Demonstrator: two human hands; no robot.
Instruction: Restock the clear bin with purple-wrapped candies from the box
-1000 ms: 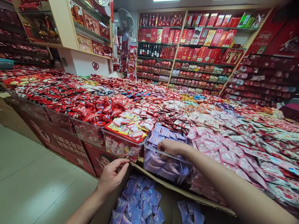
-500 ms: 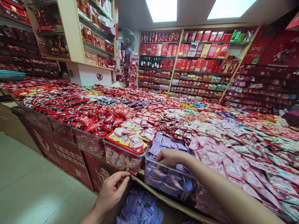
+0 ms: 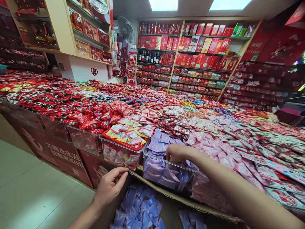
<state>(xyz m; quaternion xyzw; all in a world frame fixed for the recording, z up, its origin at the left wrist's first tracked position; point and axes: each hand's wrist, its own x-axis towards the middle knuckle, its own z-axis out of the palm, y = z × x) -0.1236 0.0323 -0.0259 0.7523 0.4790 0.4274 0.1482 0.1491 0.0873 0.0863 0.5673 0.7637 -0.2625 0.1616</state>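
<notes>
My left hand [image 3: 110, 184] pinches the corner of an open cardboard box's edge [image 3: 176, 197] between thumb and fingers. Inside that box lie purple candy packets [image 3: 140, 206], heaped at the left, with a smaller group at the right. Beyond the edge, a clear plastic bin [image 3: 164, 178] is filled with the same kind of purple packets [image 3: 158, 143]. Over the bin's front rim reaches my right hand [image 3: 177, 153], its fingers curled down among the packets. The fingertips are partly hidden, so what they hold cannot be made out.
A bin with a red rim [image 3: 124, 145] of yellow and pink packets adjoins on the left. Pink packets [image 3: 214, 151] are piled to the right. Red packets [image 3: 83, 117] cover the counter farther left. Stocked shelves [image 3: 176, 57] line the back wall; tiled floor [image 3: 35, 187] lies at lower left.
My right hand has shifted rightward within the bin, exposing more purple packets on its left. My left hand stays on the box edge. The view has moved slightly, showing more of the box's inside.
</notes>
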